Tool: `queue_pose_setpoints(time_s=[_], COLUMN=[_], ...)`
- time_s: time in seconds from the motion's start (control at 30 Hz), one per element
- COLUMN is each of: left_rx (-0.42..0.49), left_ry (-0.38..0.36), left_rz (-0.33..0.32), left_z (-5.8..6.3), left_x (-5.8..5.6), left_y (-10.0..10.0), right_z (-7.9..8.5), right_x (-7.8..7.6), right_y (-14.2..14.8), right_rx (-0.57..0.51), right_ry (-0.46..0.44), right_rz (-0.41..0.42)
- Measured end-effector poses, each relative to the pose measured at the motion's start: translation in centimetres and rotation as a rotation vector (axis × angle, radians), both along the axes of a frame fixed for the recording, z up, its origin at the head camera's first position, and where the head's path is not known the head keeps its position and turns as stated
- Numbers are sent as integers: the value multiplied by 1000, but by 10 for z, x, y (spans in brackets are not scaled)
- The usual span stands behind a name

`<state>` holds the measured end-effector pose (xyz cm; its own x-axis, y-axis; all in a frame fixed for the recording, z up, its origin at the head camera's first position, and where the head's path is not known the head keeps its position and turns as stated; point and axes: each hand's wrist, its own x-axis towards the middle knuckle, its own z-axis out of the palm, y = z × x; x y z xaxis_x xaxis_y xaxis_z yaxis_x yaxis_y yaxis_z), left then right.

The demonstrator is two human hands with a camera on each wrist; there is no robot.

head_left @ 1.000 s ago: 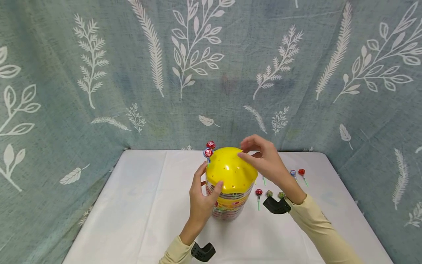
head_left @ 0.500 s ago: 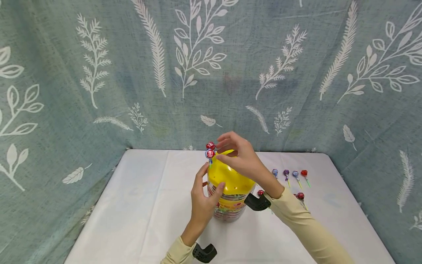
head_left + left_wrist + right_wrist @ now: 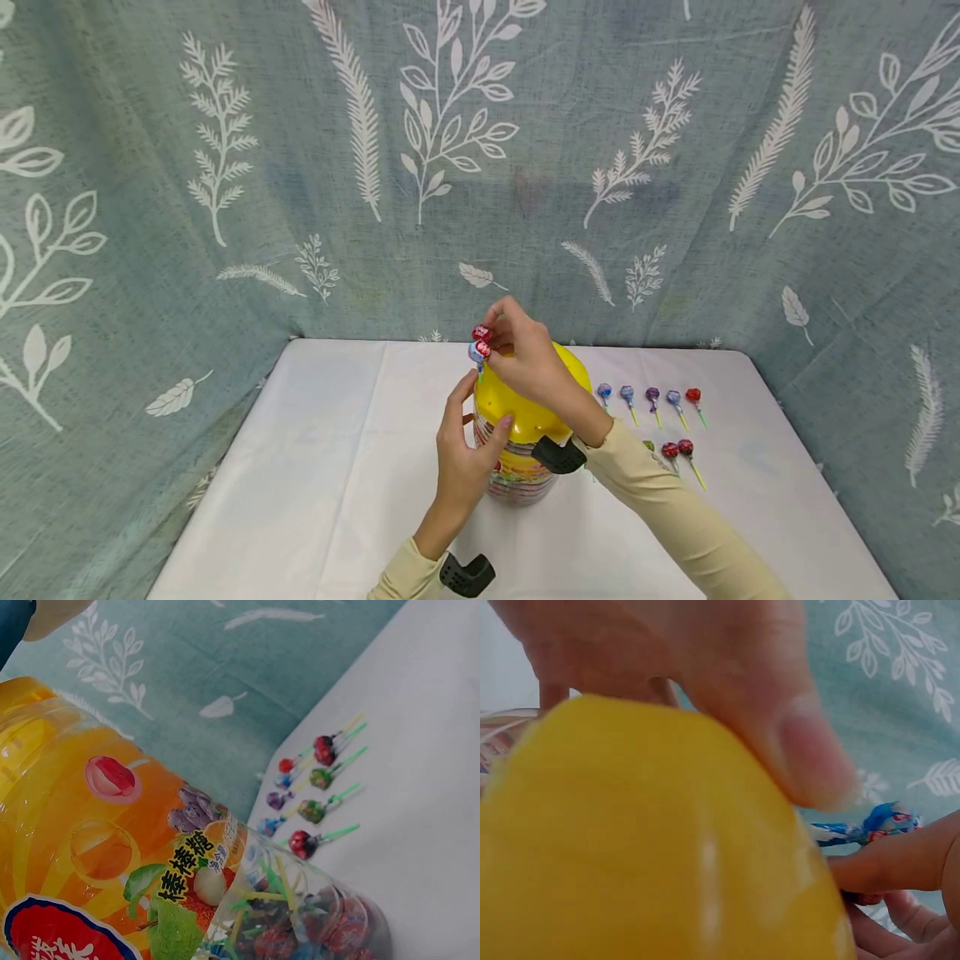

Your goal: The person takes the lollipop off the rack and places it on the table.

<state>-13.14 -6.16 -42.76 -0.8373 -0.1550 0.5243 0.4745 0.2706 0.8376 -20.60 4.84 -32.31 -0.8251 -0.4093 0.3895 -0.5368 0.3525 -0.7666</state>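
My left hand (image 3: 468, 462) grips the side of a clear plastic candy jar (image 3: 517, 487), thumb lying near the edge of its yellow domed lid (image 3: 517, 408). The jar's label (image 3: 112, 847) and the lollipops inside show in the left wrist view. Two lollipops stand at the lid's left edge: a red one (image 3: 481, 332) and, just in front, a blue-and-red one (image 3: 477, 352). My right hand (image 3: 528, 354) reaches over the lid and pinches the red lollipop. In the right wrist view the lid (image 3: 652, 847) hides much of the grip; a blue wrapper (image 3: 892, 817) shows beside the fingers.
Several loose lollipops (image 3: 653, 398) lie in a row on the white table (image 3: 337, 500) right of the jar. More lollipops (image 3: 686, 450) lie nearer, partly behind my right forearm. A leaf-patterned curtain (image 3: 420, 250) surrounds the table's back and sides.
My right hand has moved left across the lid, from its right side to the two lollipops, and its fingers have closed in. My left hand keeps its grip on the jar.
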Motion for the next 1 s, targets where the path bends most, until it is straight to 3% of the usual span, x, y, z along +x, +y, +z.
queue_pose_setpoints(time_s=[0.13,0.23,0.3,0.53,0.77,1.0], left_rx=[3,4,1,-14,-21,-28], left_ry=[-7,-16,-10,-9,-15,-13], left_rz=[-11,-20,-17,10,-3,1], left_z=[16,17,15,-16,-20,-23], left_x=[8,8,8,-7,-9,-9], left_y=[2,2,2,-2,-4,-4], right_z=[-3,-5,-5,1,11,13], right_x=[-1,-2,-2,-1,6,14], right_y=[-3,-4,-4,-1,19,49], right_rx=[11,4,-7,-156,-292,-334], right_ry=[47,74,93,147,117,129], right_rz=[-41,-62,-63,-47,-28,-54])
